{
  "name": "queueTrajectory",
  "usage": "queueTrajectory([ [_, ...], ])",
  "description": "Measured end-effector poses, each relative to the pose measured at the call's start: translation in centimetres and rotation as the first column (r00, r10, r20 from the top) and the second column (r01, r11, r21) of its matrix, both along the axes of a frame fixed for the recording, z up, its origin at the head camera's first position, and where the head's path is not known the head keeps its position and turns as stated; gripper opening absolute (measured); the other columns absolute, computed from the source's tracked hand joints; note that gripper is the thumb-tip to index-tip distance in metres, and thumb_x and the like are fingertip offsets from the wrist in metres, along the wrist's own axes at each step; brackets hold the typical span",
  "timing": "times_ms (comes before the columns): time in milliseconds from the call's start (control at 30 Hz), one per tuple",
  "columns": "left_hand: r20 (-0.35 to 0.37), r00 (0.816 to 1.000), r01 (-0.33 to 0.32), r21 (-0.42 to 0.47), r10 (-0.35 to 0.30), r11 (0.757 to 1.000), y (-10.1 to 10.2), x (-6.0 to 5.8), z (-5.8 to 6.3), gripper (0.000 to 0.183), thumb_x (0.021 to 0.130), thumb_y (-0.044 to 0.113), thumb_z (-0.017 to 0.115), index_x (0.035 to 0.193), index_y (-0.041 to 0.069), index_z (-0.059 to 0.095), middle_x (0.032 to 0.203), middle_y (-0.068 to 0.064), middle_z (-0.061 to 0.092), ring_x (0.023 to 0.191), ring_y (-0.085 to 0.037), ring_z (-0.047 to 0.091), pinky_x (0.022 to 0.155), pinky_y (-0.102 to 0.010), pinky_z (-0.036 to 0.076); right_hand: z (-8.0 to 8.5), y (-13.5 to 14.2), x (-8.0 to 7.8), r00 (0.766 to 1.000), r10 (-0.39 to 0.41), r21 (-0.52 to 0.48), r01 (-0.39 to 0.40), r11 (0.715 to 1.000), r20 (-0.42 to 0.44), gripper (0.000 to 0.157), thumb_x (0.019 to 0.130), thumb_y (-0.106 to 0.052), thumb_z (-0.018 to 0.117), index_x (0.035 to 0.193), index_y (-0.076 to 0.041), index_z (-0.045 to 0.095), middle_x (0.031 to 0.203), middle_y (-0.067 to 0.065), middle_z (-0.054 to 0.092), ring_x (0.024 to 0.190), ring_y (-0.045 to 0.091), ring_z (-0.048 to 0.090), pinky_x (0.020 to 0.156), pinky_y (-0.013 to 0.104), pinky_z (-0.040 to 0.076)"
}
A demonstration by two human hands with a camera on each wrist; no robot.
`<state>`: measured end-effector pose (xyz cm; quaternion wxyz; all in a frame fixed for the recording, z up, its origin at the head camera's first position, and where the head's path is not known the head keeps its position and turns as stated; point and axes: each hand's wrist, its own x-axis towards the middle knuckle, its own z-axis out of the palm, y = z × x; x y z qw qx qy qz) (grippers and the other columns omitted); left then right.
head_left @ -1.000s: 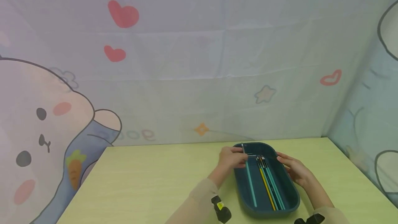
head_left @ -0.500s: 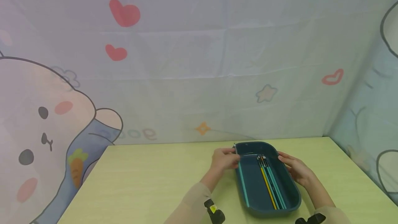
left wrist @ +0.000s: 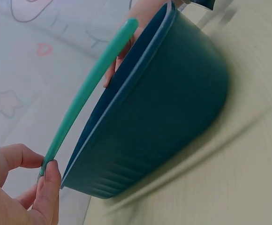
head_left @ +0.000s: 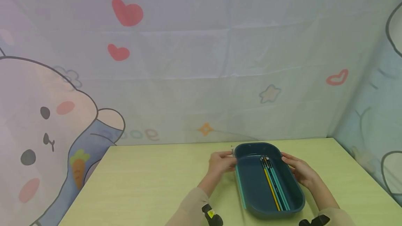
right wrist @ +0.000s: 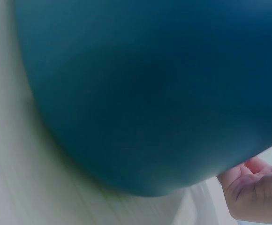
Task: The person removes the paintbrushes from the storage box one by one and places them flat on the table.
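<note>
My left hand [head_left: 221, 163] has a brush [left wrist: 82, 96] between thumb and fingers, a clean pinch near its tip end, and my right hand [head_left: 301, 171] is gripping the far rim of the tray [head_left: 254, 184]. Smooth stuff, this tray: deep blue-green, plastic-looking, an oblong with rounded corners, sloping walls and a few shallow ridges low on one end. Under it runs the table [head_left: 150, 180], pale yellow-green with faint streaks, and behind hangs a creased cloth [head_left: 188, 51], soft and printed.

Now the brush I'm pinching: slim, round, glossy teal handle ending in a blunt rounded butt, pale at the tip by my fingers. It's outside the tray, alongside the left wall and slanting with it; whether it touches the rim, I can't tell.

Count time! One tray, one brush in my left hand. Inside the tray, right of centre, lies a tight bundle, dark tips pointing away from me: one yellow brush [head_left: 272, 191] and at least two teal brushes [head_left: 280, 189], packed too close for a sure total. Across the cloth, two solid red hearts, one outlined heart, one star.
</note>
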<state>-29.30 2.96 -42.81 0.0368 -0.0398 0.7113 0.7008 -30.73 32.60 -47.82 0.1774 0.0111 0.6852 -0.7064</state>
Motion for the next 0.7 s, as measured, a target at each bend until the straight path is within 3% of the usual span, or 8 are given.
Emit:
queueTrajectory([
  [333,-0.010,1.000,0.004,-0.043,-0.004,0.999,-0.6,0.2,-1.3,0.040,0.074,0.000,0.068,0.114,-0.005,0.066,0.092,-0.015,0.073,0.066,-0.014,0.070,0.061,-0.025,0.061,-0.1,0.0,0.0,1.000,0.001,0.020,-0.001,1.000,-0.005,0.070,0.101,-0.033,0.047,0.154,-0.004,0.011,0.100,-0.022,0.060,0.096,0.004,0.059,0.081,0.026,0.056],
  [700,-0.043,0.999,-0.012,-0.054,0.009,0.998,-0.7,0.0,-2.9,0.038,0.072,-0.001,0.068,0.110,-0.006,0.068,0.085,-0.014,0.072,0.058,-0.013,0.068,0.058,-0.028,0.061,-0.3,0.1,-0.1,1.000,0.004,-0.013,-0.004,1.000,-0.012,0.064,0.101,-0.032,0.047,0.153,-0.008,0.019,0.100,-0.021,0.062,0.096,0.005,0.060,0.080,0.025,0.056],
])
